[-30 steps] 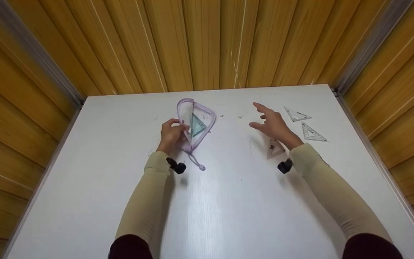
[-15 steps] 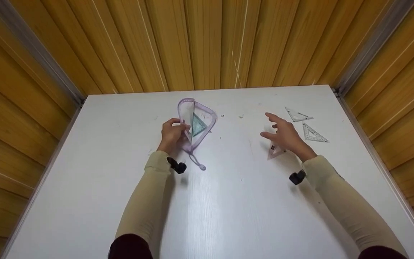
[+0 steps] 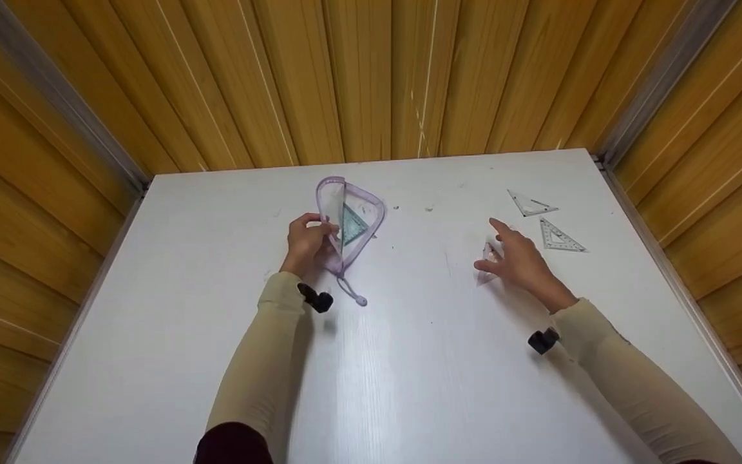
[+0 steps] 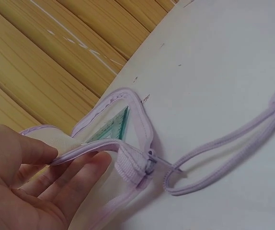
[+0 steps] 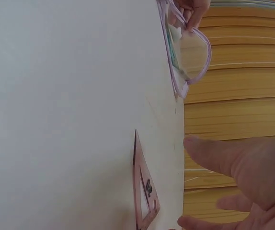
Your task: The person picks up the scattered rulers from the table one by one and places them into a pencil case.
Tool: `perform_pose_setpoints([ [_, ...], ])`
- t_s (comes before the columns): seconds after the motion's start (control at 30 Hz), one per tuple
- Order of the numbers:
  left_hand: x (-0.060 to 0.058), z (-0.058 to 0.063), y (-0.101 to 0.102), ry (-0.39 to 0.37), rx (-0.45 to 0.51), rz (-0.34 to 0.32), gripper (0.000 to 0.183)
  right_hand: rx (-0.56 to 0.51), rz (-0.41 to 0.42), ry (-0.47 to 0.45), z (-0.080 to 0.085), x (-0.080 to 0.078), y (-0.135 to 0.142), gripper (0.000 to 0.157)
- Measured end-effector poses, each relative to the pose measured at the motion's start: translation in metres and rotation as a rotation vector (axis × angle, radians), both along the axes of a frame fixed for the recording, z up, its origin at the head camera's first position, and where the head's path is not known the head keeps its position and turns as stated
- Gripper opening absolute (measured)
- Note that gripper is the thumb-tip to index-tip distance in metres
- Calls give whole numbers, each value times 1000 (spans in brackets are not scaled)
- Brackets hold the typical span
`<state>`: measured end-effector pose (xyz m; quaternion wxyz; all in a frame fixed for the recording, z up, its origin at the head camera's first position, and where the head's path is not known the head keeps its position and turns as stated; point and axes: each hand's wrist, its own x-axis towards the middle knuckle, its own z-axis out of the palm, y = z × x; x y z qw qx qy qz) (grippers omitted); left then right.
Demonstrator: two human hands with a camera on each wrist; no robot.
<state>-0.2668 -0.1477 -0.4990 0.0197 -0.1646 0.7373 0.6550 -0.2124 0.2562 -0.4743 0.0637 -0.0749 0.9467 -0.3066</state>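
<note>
My left hand [image 3: 307,241] pinches the near edge of a see-through pouch with lilac trim [image 4: 142,122], keeping its mouth spread apart. Inside the pouch lies a green set square [image 4: 112,125]. A lilac cord loop [image 4: 214,139] hangs from the pouch's corner onto the table. Over on the right, my right hand [image 3: 520,259] hovers with thumb and fingers spread, holding nothing. Just below it a pink set square [image 5: 142,187] with a dark printed mark lies on the table, partly covered by the hand in the head view.
Two clear set squares lie to the right of my right hand: an upper one [image 3: 531,204] and a lower one [image 3: 559,237]. The white table [image 3: 397,361] ends at a yellow wood-look wall [image 3: 371,84] behind, with similar panels at both sides.
My right hand has moved right and toward me, coming down over the pink set square. The left hand keeps its grip on the pouch, with no visible shift.
</note>
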Motion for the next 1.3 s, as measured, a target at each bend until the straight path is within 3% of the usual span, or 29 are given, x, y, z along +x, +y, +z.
perform_pose_setpoints([
  [0.47, 1, 2, 1, -38, -9, -12, 25, 91, -59, 10, -17, 19, -8, 107],
  [0.8, 0, 0, 1, -19, -1, -8, 31, 150, 2, 98, -23, 23, -9, 85],
  [1.07, 0, 0, 1, -29, -3, -7, 31, 189, 22, 129, -23, 21, -11, 81],
  [1.3, 0, 1, 2, -25, -16, -4, 31, 109, 29, 150, -22, 13, -6, 71],
])
